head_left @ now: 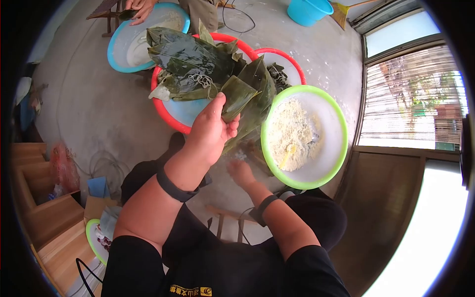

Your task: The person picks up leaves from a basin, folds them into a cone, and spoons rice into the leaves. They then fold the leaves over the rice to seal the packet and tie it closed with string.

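Note:
My left hand (pixel 213 128) is raised at the centre, its thumb and fingers closed round a folded green leaf (pixel 238 97). Below and to its right is my right hand (pixel 240 173), blurred and near no object; its fingers are not clear. Behind the folded leaf, a pile of wet green leaves (pixel 185 57) with some pale string (pixel 202 80) lies over a red-rimmed basin (pixel 170 116). To the right stands a green-rimmed basin (pixel 341 133) of pale rice (pixel 292 131), with a yellow spoon (pixel 288 156) in it.
Another person's hand (pixel 142 9) holds a dark leaf over a blue-rimmed basin (pixel 115 52) at the upper left. A smaller red-rimmed basin (pixel 295 67) holds dark bundles. A blue tub (pixel 308 14) and a broom (pixel 340 15) are farther back. Wooden steps (pixel 54 218) stand at the left.

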The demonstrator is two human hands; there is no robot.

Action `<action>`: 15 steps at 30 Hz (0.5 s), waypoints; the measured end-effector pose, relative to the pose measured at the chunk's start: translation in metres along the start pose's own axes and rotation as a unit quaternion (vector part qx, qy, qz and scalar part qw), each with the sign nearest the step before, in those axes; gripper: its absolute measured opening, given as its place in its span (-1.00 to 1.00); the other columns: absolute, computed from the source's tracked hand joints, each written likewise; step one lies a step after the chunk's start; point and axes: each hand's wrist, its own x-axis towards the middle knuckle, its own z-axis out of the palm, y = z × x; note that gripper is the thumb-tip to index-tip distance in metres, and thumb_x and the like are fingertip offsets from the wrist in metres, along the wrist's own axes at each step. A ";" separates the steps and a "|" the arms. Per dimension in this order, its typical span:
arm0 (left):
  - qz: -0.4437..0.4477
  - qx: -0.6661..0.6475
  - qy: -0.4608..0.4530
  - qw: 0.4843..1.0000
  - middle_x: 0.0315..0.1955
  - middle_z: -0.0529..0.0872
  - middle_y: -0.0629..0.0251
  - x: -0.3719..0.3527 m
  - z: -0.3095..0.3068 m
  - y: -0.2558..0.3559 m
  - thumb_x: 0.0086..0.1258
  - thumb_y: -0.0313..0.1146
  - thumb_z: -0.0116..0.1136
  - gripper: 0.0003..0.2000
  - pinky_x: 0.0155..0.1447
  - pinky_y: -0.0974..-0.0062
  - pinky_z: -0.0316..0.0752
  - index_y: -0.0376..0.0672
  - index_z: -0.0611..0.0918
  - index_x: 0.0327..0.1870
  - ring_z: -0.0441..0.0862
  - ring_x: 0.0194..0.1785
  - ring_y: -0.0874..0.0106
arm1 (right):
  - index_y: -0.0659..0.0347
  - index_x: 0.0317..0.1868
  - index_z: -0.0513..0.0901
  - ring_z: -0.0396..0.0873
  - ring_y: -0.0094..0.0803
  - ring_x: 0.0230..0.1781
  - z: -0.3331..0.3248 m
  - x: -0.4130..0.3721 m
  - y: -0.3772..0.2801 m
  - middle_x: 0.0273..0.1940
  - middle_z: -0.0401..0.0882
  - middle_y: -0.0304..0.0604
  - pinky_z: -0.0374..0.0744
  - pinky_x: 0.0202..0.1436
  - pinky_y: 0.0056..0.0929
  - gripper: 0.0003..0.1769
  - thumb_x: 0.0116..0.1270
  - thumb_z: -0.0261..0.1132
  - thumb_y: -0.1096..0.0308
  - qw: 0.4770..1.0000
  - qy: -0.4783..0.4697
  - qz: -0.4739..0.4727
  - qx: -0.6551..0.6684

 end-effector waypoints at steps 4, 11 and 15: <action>0.008 0.003 -0.017 1.000 -0.36 0.63 0.33 -0.004 0.000 0.003 0.66 -0.03 -0.01 -0.68 -0.24 0.51 0.43 -0.13 0.58 -0.07 0.51 -0.36 0.51 | 0.27 -0.06 0.66 0.63 -0.41 -0.43 0.027 -0.034 0.090 -0.27 0.71 -0.11 0.62 -0.24 -0.36 -0.73 0.46 0.32 0.22 1.000 0.000 0.003 0.025; -0.013 0.018 -0.012 1.000 -0.35 0.64 0.33 -0.010 -0.009 -0.013 0.65 -0.02 0.00 -0.67 -0.24 0.51 0.43 -0.14 0.58 -0.08 0.51 -0.36 0.50 | 0.33 0.13 0.54 0.66 -0.40 -0.34 -0.011 -0.003 -0.048 -0.05 0.69 -0.08 0.62 -0.17 -0.42 -0.66 0.43 0.33 0.40 0.935 0.244 -0.122 0.225; -0.019 0.018 0.028 0.999 -0.35 0.64 0.34 -0.012 -0.003 -0.009 0.64 -0.01 0.03 -0.68 -0.26 0.53 0.42 -0.12 0.58 -0.10 0.52 -0.36 0.51 | 0.32 -0.06 0.59 0.61 -0.43 -0.38 -0.001 0.007 -0.052 -0.24 0.69 -0.12 0.60 -0.20 -0.41 -0.84 0.47 0.28 0.39 0.958 0.195 -0.087 0.193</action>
